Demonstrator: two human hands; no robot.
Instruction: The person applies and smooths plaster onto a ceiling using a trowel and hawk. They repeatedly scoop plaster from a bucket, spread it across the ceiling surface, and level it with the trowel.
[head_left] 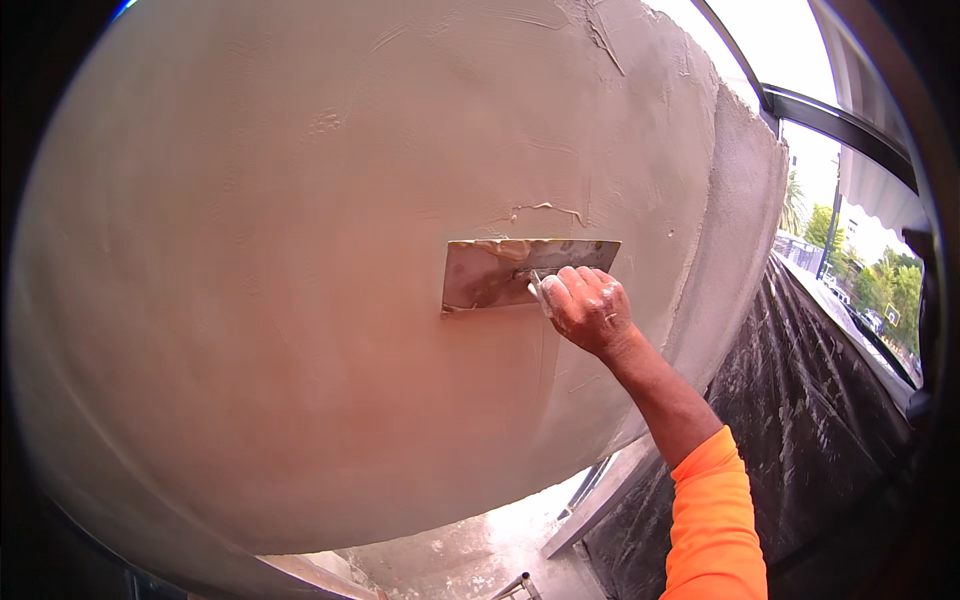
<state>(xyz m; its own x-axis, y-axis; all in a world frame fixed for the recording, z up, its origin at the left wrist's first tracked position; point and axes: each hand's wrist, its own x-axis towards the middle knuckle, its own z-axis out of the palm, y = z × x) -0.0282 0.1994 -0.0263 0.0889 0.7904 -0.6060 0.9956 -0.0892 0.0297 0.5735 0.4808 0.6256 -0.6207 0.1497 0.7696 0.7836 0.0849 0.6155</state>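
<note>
My right hand (588, 308) grips the handle of a flat steel plastering trowel (495, 272) and presses its blade against a grey, freshly plastered wall (250, 300). The blade is smeared with wet plaster and lies level, just left of my hand. A thin ridge of plaster (545, 209) sits on the wall just above the trowel. My forearm in an orange sleeve (712, 520) comes up from the lower right. My left hand is out of view.
The wall ends at a rough corner edge (735, 200) on the right. Black plastic sheeting (800, 420) hangs beyond it. Below lie a wet concrete floor (480, 550) and a metal rail (512, 588). Trees and daylight show at far right.
</note>
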